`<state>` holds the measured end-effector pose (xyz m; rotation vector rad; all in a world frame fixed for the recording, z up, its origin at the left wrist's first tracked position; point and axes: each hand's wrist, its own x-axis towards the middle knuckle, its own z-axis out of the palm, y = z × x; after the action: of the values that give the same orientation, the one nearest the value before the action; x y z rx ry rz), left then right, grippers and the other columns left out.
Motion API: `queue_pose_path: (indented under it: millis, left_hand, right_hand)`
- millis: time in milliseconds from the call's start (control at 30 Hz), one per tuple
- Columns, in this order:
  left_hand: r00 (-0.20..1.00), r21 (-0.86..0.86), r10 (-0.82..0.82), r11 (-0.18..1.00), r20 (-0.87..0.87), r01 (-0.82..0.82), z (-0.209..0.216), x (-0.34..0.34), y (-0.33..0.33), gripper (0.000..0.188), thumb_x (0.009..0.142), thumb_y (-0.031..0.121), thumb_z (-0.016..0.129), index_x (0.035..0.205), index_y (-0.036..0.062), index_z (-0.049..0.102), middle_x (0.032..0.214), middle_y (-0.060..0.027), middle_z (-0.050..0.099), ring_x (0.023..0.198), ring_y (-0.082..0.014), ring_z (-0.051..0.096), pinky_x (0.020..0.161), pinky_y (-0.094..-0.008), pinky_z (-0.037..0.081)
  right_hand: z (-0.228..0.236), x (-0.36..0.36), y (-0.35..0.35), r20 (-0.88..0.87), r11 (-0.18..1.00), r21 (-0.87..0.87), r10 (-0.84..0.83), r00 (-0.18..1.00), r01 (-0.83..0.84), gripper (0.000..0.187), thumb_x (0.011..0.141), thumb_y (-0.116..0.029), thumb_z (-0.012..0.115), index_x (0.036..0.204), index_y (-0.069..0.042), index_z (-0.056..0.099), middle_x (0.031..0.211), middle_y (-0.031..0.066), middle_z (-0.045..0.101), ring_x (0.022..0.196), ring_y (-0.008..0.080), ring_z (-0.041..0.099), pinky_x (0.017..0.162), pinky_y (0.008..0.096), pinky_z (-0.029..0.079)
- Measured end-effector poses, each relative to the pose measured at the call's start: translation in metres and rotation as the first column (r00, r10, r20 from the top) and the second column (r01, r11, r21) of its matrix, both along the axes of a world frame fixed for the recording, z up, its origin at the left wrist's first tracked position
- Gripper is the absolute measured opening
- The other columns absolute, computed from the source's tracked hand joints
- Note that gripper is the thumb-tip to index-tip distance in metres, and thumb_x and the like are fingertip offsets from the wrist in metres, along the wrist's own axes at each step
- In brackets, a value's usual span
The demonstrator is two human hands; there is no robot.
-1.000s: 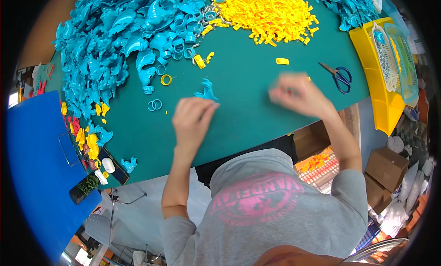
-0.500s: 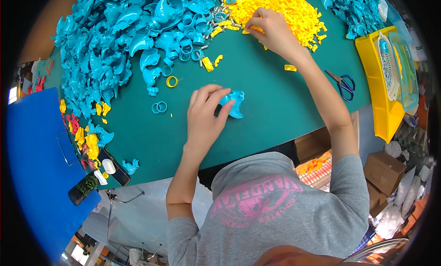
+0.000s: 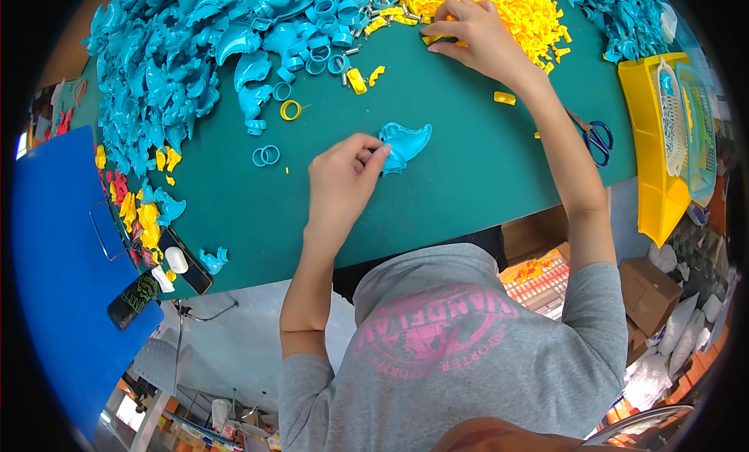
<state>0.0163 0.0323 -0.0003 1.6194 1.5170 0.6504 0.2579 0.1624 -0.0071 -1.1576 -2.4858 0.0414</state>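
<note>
My left hand (image 3: pixel 342 183) pinches the edge of a curved blue plastic shell (image 3: pixel 407 144) between thumb and fingers, over the middle of the table. The shell's hollow side faces up, and its pointed end is to the right. At the edge of the yellow heap, my right hand (image 3: pixel 484 42) has its thumb and fingers closed around a small yellow plastic piece (image 3: pixel 431 38), only part of which shows. The heap of small yellow pieces (image 3: pixel 534 19) lies just beyond that hand.
A big pile of blue shells (image 3: pixel 156 85) covers the far left of the green table (image 3: pixel 257 210). Blue rings (image 3: pixel 318 53) and small metal pins lie beside it. Scissors (image 3: pixel 597 140) and a yellow bin (image 3: pixel 651 155) are at right; a phone (image 3: pixel 195 276) is near the left edge.
The blue shell has been turned over, so its hollow side shows and its point faces right. My right hand has shifted slightly, and a yellow piece now shows at its fingertips.
</note>
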Motion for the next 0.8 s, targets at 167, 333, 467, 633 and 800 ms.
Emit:
queue_pose_path:
  millis: [167,333,467,633,800]
  left_hand:
    - [0.991,-0.006,0.110,0.994,0.078,-0.110,0.002,0.006,0.006,0.016,0.076,0.013,0.070,0.084,0.0019,0.061,0.068,-0.0066,0.060,0.048,-0.0101,0.053,0.046,-0.0237,0.042]
    - [0.990,0.075,0.100,0.991,0.102,-0.108,0.000,0.013,0.007,0.017,0.075,0.011,0.071,0.085,0.0008,0.061,0.069,-0.0072,0.060,0.049,-0.0090,0.053,0.045,-0.0230,0.042]
    - [0.987,-0.009,0.110,0.994,0.117,-0.110,-0.012,0.008,0.007,0.015,0.076,0.007,0.068,0.086,0.0009,0.061,0.072,-0.0070,0.061,0.049,-0.0091,0.054,0.046,-0.0230,0.042]
    - [0.985,-0.033,0.136,0.991,0.108,-0.133,-0.008,0.013,0.008,0.014,0.076,0.006,0.067,0.088,0.0008,0.061,0.072,-0.0075,0.061,0.050,-0.0092,0.054,0.046,-0.0231,0.043]
    - [0.983,0.066,0.145,0.986,0.113,-0.153,-0.009,0.021,0.007,0.014,0.076,0.005,0.067,0.088,0.0002,0.061,0.070,-0.0074,0.060,0.050,-0.0087,0.054,0.046,-0.0228,0.044]
  right_hand:
    - [-0.013,0.003,0.006,0.032,0.995,0.060,0.074,0.997,-0.075,0.011,0.079,-0.020,0.064,0.085,-0.010,0.064,0.091,0.0036,0.056,0.088,0.0203,0.054,0.081,0.0341,0.036]
    - [-0.008,-0.003,-0.016,-0.048,0.998,-0.068,0.014,0.999,-0.018,0.009,0.080,-0.017,0.063,0.086,-0.011,0.061,0.087,0.0028,0.057,0.088,0.0200,0.054,0.078,0.0352,0.036]
    - [-0.002,0.009,-0.023,0.031,0.999,0.011,-0.037,0.999,0.036,0.011,0.080,-0.014,0.063,0.091,-0.011,0.063,0.085,0.0021,0.059,0.086,0.0190,0.055,0.079,0.0345,0.036]
    - [-0.017,0.005,-0.010,-0.011,0.997,0.048,0.055,0.998,-0.054,0.012,0.079,-0.012,0.063,0.091,-0.010,0.064,0.085,0.0021,0.061,0.085,0.0192,0.056,0.078,0.0323,0.038]
    - [-0.009,-0.009,-0.032,-0.186,0.998,-0.058,0.010,0.982,-0.021,0.012,0.078,-0.010,0.064,0.090,-0.009,0.065,0.087,0.0036,0.062,0.083,0.0203,0.057,0.074,0.0330,0.041]
